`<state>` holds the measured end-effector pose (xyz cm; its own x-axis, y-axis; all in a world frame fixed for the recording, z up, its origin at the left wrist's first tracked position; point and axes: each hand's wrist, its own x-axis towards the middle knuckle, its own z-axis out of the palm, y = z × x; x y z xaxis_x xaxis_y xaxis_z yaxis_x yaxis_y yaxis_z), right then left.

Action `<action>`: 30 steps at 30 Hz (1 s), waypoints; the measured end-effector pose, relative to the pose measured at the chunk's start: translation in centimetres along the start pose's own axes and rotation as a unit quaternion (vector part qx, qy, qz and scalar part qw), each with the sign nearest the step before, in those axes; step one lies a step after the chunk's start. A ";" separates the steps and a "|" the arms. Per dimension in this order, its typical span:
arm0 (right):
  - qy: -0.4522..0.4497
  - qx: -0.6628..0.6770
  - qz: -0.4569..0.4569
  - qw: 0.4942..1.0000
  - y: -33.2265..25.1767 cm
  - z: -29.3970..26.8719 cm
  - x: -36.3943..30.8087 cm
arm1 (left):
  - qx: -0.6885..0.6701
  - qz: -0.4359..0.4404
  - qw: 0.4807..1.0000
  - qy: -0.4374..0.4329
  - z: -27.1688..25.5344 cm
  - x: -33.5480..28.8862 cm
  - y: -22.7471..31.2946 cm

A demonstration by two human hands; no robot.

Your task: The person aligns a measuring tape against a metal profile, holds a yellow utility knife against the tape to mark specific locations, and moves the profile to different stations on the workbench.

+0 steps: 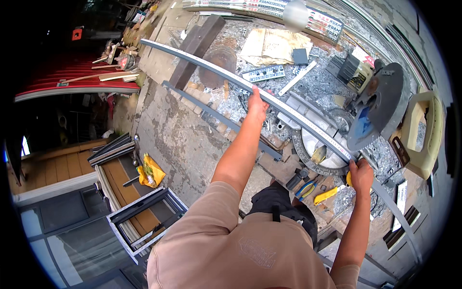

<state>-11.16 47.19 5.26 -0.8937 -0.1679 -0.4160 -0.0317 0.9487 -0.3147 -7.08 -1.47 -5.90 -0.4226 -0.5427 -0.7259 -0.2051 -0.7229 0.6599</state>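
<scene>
Your left hand (258,103) has its fingers clamped on the long metal profile (301,120), which slants from far left to near right over the saw base (332,163); your right hand (362,176) curls beside it, grip impossible to tell

The long bar (298,117) is dark grey along its side, with a white face speckled by fine dark and reddish print. The saw guard (392,103) is dark grey, its handle (435,120) cream. The pliers (306,190) have blue and yellow grips; the cutter (326,196) is plain yellow. Tan cardboard (267,45) lies creased over silvery shavings. The shirt (202,231) is dusty brown with a tonal print, the shorts (269,198) black, the bag (154,168) bright yellow.
</scene>
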 end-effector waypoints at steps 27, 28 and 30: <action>0.006 -0.029 0.010 1.000 -0.5 -0.8 0.3 | 0.042 -0.044 0.998 -0.003 -1.0 2.1 -0.4; -0.001 -0.026 0.015 1.000 0.2 -0.7 -0.1 | 0.035 -0.055 0.998 0.005 -0.4 1.7 -0.9; -0.006 -0.029 0.022 0.999 0.2 -0.3 0.0 | 0.014 -0.059 0.998 0.012 -1.2 1.7 -0.8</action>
<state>-11.27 47.48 5.41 -0.8898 -0.1283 -0.4379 -0.0191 0.9693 -0.2452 -6.61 -2.35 -7.89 -0.3735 -0.4644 -0.8030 -0.2776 -0.7701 0.5744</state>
